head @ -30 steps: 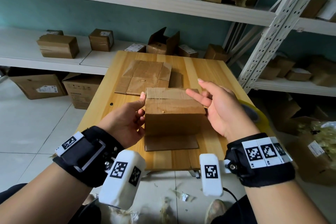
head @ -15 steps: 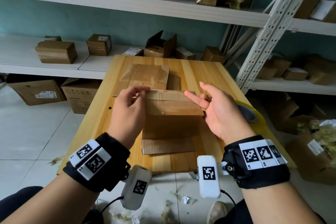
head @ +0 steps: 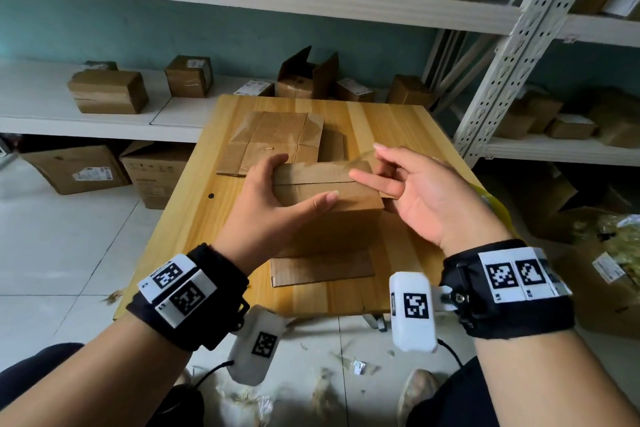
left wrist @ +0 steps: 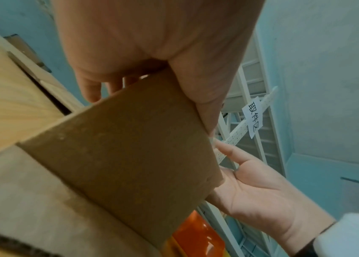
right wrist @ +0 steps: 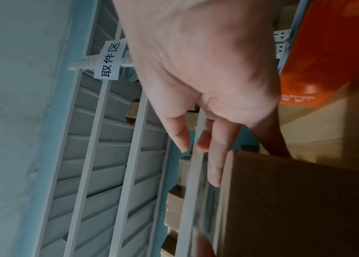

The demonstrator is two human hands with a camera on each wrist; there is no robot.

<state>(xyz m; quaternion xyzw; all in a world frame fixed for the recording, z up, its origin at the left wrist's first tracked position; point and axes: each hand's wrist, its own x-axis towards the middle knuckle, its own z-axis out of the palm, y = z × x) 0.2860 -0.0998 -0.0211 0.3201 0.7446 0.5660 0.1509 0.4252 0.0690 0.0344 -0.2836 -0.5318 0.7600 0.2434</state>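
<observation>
A small brown cardboard box (head: 329, 198) stands on the wooden table (head: 398, 128), its lower flap (head: 322, 269) lying flat toward me. My left hand (head: 301, 180) grips the box's left end, thumb along the near top edge and fingers over the far edge. My right hand (head: 367, 163) is at the right end, index finger stretched over the top. A strip of clear tape (head: 362, 157) rises from the box's far edge to the thumb. In the right wrist view the tape (right wrist: 198, 191) passes between thumb and middle finger beside the box (right wrist: 295, 200).
A flattened carton (head: 273, 139) lies on the table behind the box. A yellow tape roll (head: 495, 199) sits at the table's right edge behind my right hand. White shelves (head: 41, 114) with parcels surround the table, and a metal rack upright (head: 502, 59) stands at right.
My left hand moved from the box's left side up over its top and now grips it. My right hand lifted its thumb, and a clear tape strip now shows there.
</observation>
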